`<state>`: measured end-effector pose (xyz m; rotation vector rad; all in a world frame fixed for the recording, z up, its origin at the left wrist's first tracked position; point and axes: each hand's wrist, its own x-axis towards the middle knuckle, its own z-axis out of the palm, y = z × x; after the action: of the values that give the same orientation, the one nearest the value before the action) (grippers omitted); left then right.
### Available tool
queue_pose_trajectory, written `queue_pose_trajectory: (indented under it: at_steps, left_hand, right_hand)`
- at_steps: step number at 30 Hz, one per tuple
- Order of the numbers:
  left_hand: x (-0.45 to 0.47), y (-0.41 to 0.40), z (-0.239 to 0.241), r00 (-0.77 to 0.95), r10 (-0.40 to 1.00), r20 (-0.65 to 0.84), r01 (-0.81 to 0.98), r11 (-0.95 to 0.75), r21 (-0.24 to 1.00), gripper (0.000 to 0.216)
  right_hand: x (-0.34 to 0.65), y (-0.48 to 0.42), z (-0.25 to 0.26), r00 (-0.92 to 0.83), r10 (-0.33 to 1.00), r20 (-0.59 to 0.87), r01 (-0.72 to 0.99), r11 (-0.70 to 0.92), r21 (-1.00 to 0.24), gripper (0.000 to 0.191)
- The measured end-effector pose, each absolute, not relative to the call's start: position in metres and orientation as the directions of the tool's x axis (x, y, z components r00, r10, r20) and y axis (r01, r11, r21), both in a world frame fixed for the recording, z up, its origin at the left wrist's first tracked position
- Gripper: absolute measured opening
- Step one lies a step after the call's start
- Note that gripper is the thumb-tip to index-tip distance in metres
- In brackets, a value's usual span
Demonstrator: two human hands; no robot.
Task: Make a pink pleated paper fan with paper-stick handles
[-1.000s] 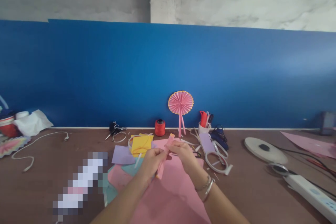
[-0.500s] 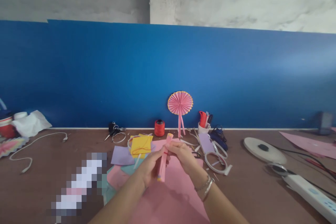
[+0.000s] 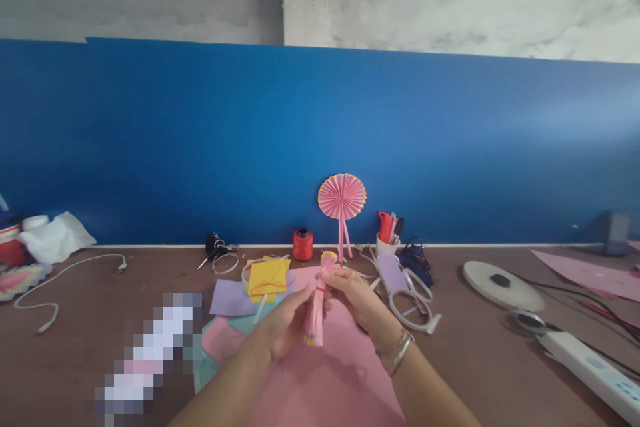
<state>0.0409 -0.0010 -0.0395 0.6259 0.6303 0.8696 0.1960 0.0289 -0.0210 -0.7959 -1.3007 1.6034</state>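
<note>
Between hands, head view: pleated pink strip [image 3: 315, 321] tilted, over pink sheet [image 3: 345, 380]. Left hand [image 3: 281, 328] clamped on lower half. Right hand [image 3: 358, 293] pinched on waist at red thread [image 3: 320, 289]. Looks like binding step. Next move needs pleats stacked, waist pinch tight.

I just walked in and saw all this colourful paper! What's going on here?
A person holds a pleated pink paper bundle upright over the table, pinching it with both hands. The left hand is at its lower half and the right hand is at its middle. Under it lies a big pink sheet. A round pink paper fan leans against the blue wall at the back, next to a red thread spool. Yellow paper lies nearby.
</note>
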Motion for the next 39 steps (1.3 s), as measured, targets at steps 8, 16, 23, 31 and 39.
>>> queue_pose_trajectory:
  at_steps: [8,16,23,31,39]
  left_hand:
    - [0.037,0.006,-0.044,0.386,0.910,-0.151,-0.404,0.314,0.859,0.034]
    - [0.029,0.024,-0.061,0.113,0.992,-0.054,-0.229,0.079,0.970,0.039]
    - [0.025,0.023,-0.057,0.182,0.983,-0.031,-0.207,0.069,0.976,0.047]
    - [0.021,0.020,-0.050,0.308,0.951,-0.007,-0.257,0.090,0.962,0.037]
    - [0.022,0.018,-0.054,0.353,0.934,-0.060,-0.147,0.119,0.982,0.035]
  right_hand:
    - [0.192,0.032,-0.033,-0.412,0.911,-0.011,-0.194,-0.100,-0.976,0.029]
    - [0.200,0.038,-0.050,-0.440,0.882,-0.170,0.184,-0.096,-0.978,0.054]
    - [0.210,0.049,-0.052,-0.413,0.907,-0.080,0.360,0.083,-0.929,0.035]
    - [0.215,0.048,-0.039,-0.322,0.940,0.116,0.338,0.229,-0.913,0.037]
    - [0.197,0.041,-0.026,-0.088,0.996,0.010,0.086,0.018,-0.996,0.037]
